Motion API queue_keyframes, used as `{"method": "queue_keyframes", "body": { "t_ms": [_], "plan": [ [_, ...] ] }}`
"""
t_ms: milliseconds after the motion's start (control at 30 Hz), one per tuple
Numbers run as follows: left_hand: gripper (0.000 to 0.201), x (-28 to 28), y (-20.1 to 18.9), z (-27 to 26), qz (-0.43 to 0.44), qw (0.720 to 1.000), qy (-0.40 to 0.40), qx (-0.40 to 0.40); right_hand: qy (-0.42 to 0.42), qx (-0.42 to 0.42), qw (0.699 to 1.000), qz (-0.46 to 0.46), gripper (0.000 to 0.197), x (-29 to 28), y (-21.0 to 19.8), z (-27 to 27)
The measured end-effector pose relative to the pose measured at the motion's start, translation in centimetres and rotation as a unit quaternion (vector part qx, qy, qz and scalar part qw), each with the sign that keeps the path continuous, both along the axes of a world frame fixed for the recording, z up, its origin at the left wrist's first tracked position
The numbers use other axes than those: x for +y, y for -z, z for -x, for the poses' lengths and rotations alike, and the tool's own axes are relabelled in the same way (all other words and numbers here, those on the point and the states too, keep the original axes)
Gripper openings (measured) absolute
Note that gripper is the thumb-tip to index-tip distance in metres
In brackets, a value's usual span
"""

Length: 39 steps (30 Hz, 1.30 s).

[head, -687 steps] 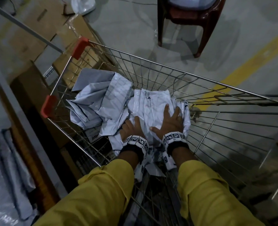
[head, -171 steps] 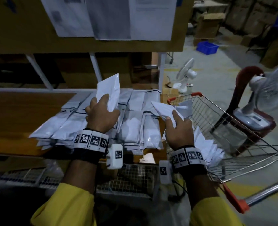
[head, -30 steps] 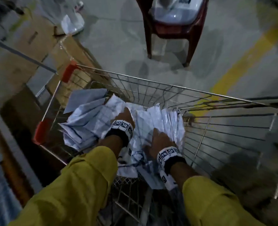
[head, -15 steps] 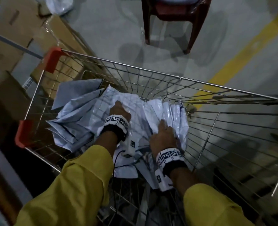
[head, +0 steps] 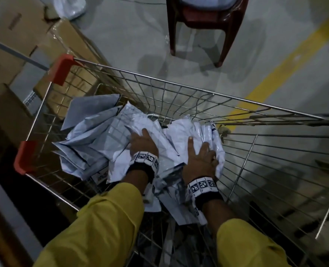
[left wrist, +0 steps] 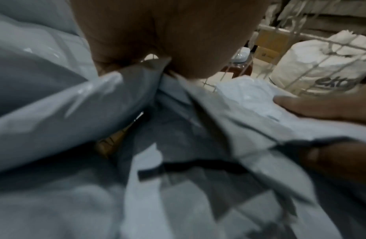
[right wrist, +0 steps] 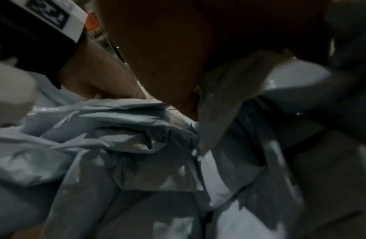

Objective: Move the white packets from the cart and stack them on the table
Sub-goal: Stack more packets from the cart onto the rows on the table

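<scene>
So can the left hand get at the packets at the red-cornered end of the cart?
Probably yes. The left hand is inside the cart, right beside those packets; they lie uncovered on top, with nothing between.

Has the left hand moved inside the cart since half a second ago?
Yes. The left hand has drawn back slightly toward the person, away from the cart's red far corner, over the white packets.
</scene>
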<state>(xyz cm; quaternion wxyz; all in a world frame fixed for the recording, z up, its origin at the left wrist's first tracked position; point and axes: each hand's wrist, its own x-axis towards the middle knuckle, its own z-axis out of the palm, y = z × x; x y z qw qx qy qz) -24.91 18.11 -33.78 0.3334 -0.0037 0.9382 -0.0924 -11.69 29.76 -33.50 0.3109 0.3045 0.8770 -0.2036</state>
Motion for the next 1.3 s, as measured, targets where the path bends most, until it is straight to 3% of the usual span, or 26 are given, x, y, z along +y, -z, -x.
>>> {"method": "queue_keyframes", "body": {
  "t_ms": [100,233,300,433,600,800,1033,1300],
  "plan": [
    [0.083,0.8,0.7,-1.3,0.012,0.999,-0.039,0.023,0.025,0.018,0.999,0.01,0.099,0.4,0.2,0.3],
    [0.133,1.9,0.9,-2.2,0.013,0.998,-0.058,0.015,0.114,0.066,0.991,0.035,0.08,1.6,-0.1,1.0],
    [0.137,2.5,0.8,-2.1,0.014,0.998,-0.065,0.012,0.16,0.077,0.982,0.059,0.073,2.2,-0.4,1.2],
    [0.127,3.7,0.4,-1.4,0.014,0.993,-0.107,-0.041,0.2,0.103,0.972,0.074,0.07,2.9,-1.4,1.6],
    [0.118,3.3,-0.5,-0.7,-0.006,0.987,-0.151,-0.05,0.232,0.098,0.962,0.102,0.067,3.0,-2.2,1.9],
    [0.099,1.9,-3.5,-0.6,-0.123,0.965,-0.227,0.035,0.186,0.121,0.97,0.102,0.067,3.2,-3.9,1.9],
    [0.082,1.0,-10.9,-1.1,-0.17,0.945,-0.26,0.102,0.129,0.165,0.975,0.073,0.065,2.2,-8.5,0.5],
    [0.077,-1.7,-22.0,-3.3,-0.235,0.923,-0.267,0.149,0.094,0.209,0.972,0.057,0.068,0.9,-17.7,0.5]
  ]
}}
